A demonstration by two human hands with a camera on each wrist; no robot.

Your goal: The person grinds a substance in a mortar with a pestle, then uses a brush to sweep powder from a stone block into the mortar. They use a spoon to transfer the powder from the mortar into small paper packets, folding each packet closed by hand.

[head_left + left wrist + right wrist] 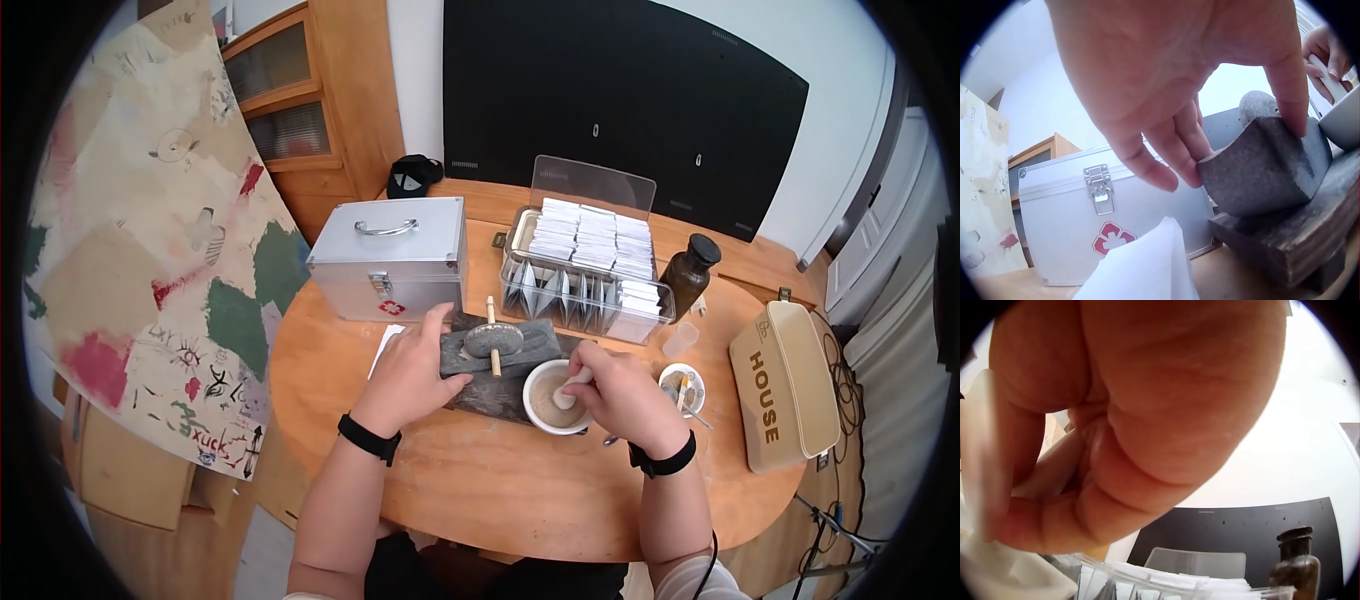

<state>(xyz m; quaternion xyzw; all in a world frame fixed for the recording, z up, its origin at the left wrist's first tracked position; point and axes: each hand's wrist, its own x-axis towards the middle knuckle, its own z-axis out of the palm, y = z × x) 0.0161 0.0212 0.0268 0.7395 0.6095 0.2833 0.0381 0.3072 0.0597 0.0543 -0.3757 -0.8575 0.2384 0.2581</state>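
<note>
My left hand (405, 378) spans the left end of a grey stone block (535, 343), its thumb and fingertips on opposite sides; the left wrist view shows the thumb against the block (1260, 169). On this block lies a round stone wheel (480, 341) with a wooden rod (496, 362) through it. A darker slab (490, 395) sits underneath. To the right, my right hand (630, 400) pinches a white pestle (565, 400), its lower end inside a white bowl (545, 428) with brownish contents. The pestle (985, 444) looms blurred in the right wrist view.
Behind the block stand a silver case (385, 250), a clear bin (590, 320) of white packets and a dark bottle (690, 275). On the right are a translucent cup (680, 341), a small dish (697, 378) with items and a beige HOUSE box (780, 390).
</note>
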